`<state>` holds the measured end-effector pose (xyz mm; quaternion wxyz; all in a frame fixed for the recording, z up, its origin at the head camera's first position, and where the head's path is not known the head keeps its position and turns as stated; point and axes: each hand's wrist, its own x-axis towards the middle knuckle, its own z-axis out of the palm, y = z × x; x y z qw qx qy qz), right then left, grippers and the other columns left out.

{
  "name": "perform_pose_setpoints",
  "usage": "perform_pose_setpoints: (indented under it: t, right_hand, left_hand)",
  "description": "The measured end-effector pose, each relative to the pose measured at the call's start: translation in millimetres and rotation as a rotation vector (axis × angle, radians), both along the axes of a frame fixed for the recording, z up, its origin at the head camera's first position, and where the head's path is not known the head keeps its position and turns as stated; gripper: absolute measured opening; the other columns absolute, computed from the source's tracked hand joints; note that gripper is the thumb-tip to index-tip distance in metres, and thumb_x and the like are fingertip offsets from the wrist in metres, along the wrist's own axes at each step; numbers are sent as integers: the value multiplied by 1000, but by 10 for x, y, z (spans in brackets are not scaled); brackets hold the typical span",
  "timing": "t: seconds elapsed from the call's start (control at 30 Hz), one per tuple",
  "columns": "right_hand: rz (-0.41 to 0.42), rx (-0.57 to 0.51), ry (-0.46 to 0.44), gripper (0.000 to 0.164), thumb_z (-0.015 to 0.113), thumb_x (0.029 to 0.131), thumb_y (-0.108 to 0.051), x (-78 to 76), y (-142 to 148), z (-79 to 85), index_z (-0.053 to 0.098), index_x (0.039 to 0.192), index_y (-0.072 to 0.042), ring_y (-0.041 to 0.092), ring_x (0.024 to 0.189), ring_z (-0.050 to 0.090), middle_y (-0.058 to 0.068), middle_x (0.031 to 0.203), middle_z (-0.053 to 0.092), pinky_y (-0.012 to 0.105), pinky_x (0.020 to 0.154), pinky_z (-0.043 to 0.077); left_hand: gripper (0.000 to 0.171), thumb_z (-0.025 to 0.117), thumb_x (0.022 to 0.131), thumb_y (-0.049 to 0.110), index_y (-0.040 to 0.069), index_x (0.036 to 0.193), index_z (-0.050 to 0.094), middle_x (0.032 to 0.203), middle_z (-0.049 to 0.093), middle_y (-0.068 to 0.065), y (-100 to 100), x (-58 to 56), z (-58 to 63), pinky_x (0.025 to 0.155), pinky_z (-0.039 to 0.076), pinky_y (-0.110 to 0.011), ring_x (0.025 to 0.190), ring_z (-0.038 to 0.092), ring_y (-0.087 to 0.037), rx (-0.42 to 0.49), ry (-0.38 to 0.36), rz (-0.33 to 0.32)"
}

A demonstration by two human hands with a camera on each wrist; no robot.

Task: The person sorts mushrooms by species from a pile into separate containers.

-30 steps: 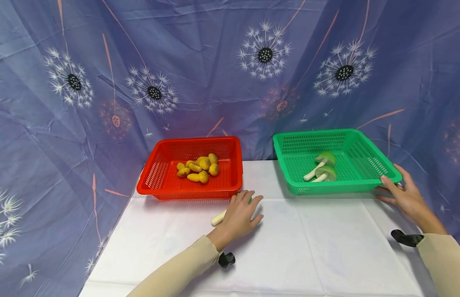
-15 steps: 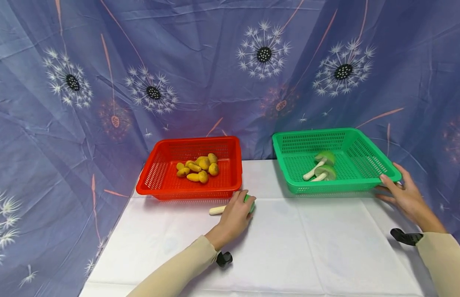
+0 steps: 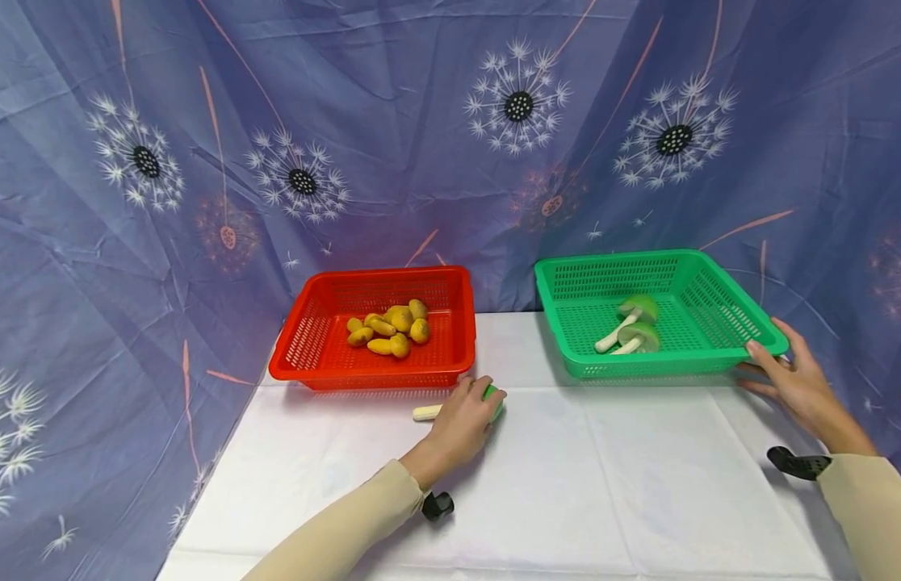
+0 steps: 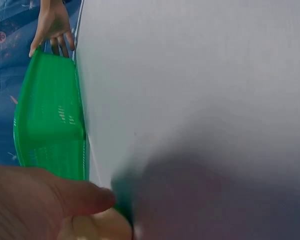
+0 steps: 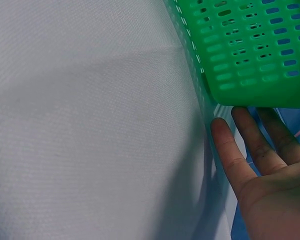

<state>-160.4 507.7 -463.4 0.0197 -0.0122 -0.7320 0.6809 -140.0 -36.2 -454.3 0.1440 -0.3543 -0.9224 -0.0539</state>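
Observation:
On the white cloth in front of the red basket [image 3: 373,379], my left hand [image 3: 458,420] has its fingers around a toy mushroom [image 3: 427,413]. The mushroom's pale stem sticks out to the left, and its green cap shows past my fingertips. The left wrist view catches my thumb and part of the pale stem, while the cap is blurred. At the right, my right hand [image 3: 802,387] holds the front right corner of the green basket [image 3: 661,365], thumb at the rim and other fingers against the outside. Two green-capped mushrooms [image 3: 637,337] lie inside that basket.
Several yellow, potato-like pieces [image 3: 400,320] lie in the red basket. A gap of white cloth separates the two baskets. Behind them hangs a blue curtain [image 3: 421,161] with dandelion prints. White cloth [image 3: 552,484] covers the table in front.
My left hand has gone from spread fingers over the mushroom to fingers closed around it, and the mushroom's stem has turned more level. The right hand stays at the green basket's corner.

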Motion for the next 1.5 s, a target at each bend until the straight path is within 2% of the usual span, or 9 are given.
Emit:
perform_pose_setpoints:
  t: [0.17,0.27,0.37,0.5,0.6,0.8,0.97,1.13,1.5]
  right_hand:
    - [22,-4,10,85,52,108,-15,10,46,16,-9,162,-41,3,94,70,-16,117,49,32,72,62]
    - [20,27,9,84,52,109,-17,10,57,14,-7,163,-41,3,95,70,-17,118,48,32,73,62]
    - [12,53,6,84,53,108,-19,14,55,8,-7,162,-42,2,96,70,-18,118,47,32,74,62]
    - [11,55,11,84,53,109,-17,37,55,13,-8,162,-42,2,95,69,-19,117,49,32,74,62]
    - [16,52,13,84,51,109,-16,56,47,10,-9,163,-41,1,95,69,-20,117,49,32,74,62]
    - [15,83,20,84,53,108,-19,57,63,4,-7,162,-42,1,95,69,-16,120,47,33,74,62]
    - [21,106,15,83,54,108,-22,55,92,-6,-5,162,-44,3,97,70,-16,121,45,35,76,62]
    - [17,120,10,84,54,108,-22,63,92,-13,-7,162,-43,4,96,71,-19,119,48,35,75,63]
    - [4,127,8,83,52,109,-20,53,66,21,-7,162,-42,2,95,70,-23,116,53,34,75,62]
  left_hand:
    - [48,86,83,18,15,128,69,126,64,-8,62,26,207,93,53,-30,109,59,-25,47,-122,-114]
    - [48,85,85,20,13,130,69,127,65,-7,106,0,407,92,52,-28,109,61,-23,150,-193,-181]
    - [48,84,86,19,11,130,69,125,67,-6,146,-62,609,94,51,-28,108,63,-21,275,-225,-237]
    - [48,86,84,17,8,128,69,123,70,-4,193,-188,798,95,51,-25,108,65,-17,475,-243,-296]
    - [49,87,83,16,7,128,70,125,70,-4,215,-299,873,94,54,-26,109,66,-15,617,-242,-321]
    - [54,87,83,16,6,132,67,130,68,-6,273,-512,1038,93,56,-26,113,66,-14,801,-211,-353]
    - [54,86,84,16,7,134,66,132,66,-8,355,-627,1150,90,58,-28,111,67,-16,850,-164,-347]
    - [54,86,85,17,8,135,65,134,65,-8,491,-685,1220,89,55,-20,108,68,-15,857,-167,-334]
    - [57,86,86,21,10,138,64,134,65,-8,1034,-955,1333,90,53,-17,111,65,-13,843,-196,-286]
